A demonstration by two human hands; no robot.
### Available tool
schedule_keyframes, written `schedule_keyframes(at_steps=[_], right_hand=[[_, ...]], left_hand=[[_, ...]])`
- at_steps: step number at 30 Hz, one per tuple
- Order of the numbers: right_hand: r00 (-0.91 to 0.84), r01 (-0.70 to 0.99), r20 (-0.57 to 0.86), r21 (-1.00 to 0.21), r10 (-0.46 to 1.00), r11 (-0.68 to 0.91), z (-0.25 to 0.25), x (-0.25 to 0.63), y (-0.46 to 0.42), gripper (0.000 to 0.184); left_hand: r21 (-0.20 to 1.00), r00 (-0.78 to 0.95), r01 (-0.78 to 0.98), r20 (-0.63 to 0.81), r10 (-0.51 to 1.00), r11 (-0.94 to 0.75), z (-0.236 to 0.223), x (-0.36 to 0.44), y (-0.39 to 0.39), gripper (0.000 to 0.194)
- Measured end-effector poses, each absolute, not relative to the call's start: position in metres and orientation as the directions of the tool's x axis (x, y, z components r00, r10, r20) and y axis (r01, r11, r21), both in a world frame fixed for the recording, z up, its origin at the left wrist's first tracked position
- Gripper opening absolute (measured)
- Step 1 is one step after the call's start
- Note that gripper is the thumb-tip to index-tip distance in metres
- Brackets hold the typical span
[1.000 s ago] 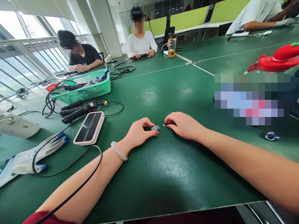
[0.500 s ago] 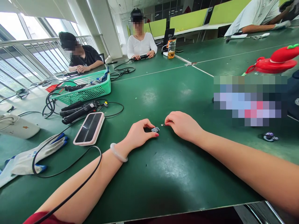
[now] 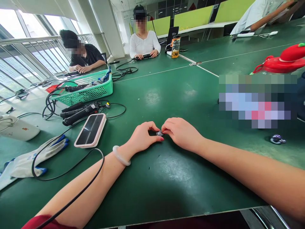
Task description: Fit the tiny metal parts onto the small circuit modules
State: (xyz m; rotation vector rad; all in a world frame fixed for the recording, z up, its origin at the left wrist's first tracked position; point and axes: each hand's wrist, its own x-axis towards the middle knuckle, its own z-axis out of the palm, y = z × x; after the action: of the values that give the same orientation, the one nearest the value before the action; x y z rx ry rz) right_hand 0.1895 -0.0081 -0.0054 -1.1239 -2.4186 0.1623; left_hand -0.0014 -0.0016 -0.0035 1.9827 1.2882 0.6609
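Between the thumb and fingers of my left hand [image 3: 142, 136] is a small dark circuit board [image 3: 159, 133] with white markings, held just above or on the green table [image 3: 143, 178]. My right hand [image 3: 182, 133] meets it from the right, its fingertips pinched together at the board's right edge. The small silver-tipped piece in that pinch is now hidden by my fingers and the board, so I cannot tell whether it sits in the board. A pale bangle [image 3: 121, 156] rings my left wrist.
Left of my hands lie a phone [image 3: 90, 130], a black cable [image 3: 95, 178] crossing my forearm, white-blue gloves [image 3: 30, 162] and black handheld tools [image 3: 81, 114] beside a green basket [image 3: 88, 92]. A red-lidded bottle [image 3: 278, 65] stands right. Several people sit around the table.
My right hand has moved left and slightly down, bringing its small silver-tipped piece up to the circuit board. The gap between my hands has closed; my left hand has barely moved.
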Motion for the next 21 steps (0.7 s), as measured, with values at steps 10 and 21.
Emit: schedule_keyframes(at_steps=[10,21], right_hand=[[-0.518,0.69,0.366,-0.356,0.773,0.63,-0.0041,0.1951,-0.0083,0.019],[-0.53,0.736,0.418,-0.205,0.738,0.645,-0.0071,0.1896,-0.0105,0.028]], left_hand=[[0.86,0.323,0.464,0.058,0.945,-0.211,-0.0035,-0.002,-0.0002,0.029],[0.994,0.366,0.1,-0.084,0.927,0.051,-0.0031,0.0016,0.0013,0.03]])
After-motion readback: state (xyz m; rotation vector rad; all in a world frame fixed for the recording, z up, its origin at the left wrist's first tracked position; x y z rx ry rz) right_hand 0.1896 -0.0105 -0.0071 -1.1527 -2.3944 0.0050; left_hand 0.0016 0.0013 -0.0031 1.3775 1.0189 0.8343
